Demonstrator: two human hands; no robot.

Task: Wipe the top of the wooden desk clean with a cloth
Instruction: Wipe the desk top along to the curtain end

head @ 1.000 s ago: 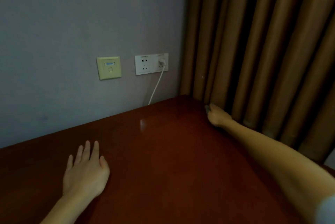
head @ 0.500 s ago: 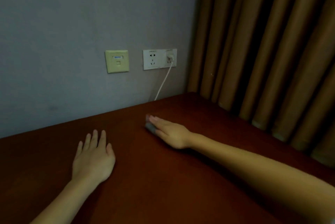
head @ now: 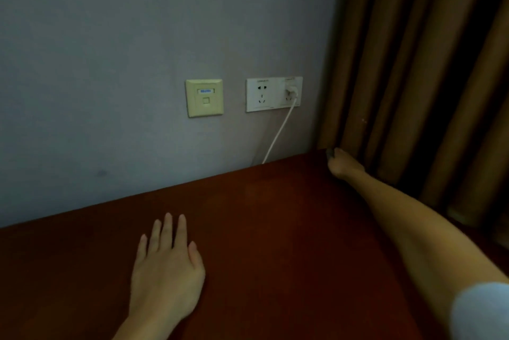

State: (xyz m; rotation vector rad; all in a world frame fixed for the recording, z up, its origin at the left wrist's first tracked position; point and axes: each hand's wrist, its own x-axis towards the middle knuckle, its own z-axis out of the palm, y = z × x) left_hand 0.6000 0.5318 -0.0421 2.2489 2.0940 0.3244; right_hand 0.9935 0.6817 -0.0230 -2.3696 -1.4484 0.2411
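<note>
The dark reddish wooden desk (head: 275, 229) fills the lower part of the view. My right hand (head: 343, 164) is stretched out to the desk's far right corner, pressed down on a small grey cloth (head: 329, 152), of which only a sliver shows past my fingertips. My left hand (head: 166, 265) lies flat on the desk near the front, palm down, fingers slightly apart, holding nothing.
A grey wall (head: 137, 50) runs along the desk's back edge, with a yellowish data socket (head: 204, 97) and a white power outlet (head: 273, 94). A white cable (head: 278, 133) drops from the outlet behind the desk. Brown curtains (head: 413, 64) hang at the right edge.
Half a second ago my right hand with the cloth was at mid-desk near the left hand; it has swept back out to the far right corner. My left hand stayed put.
</note>
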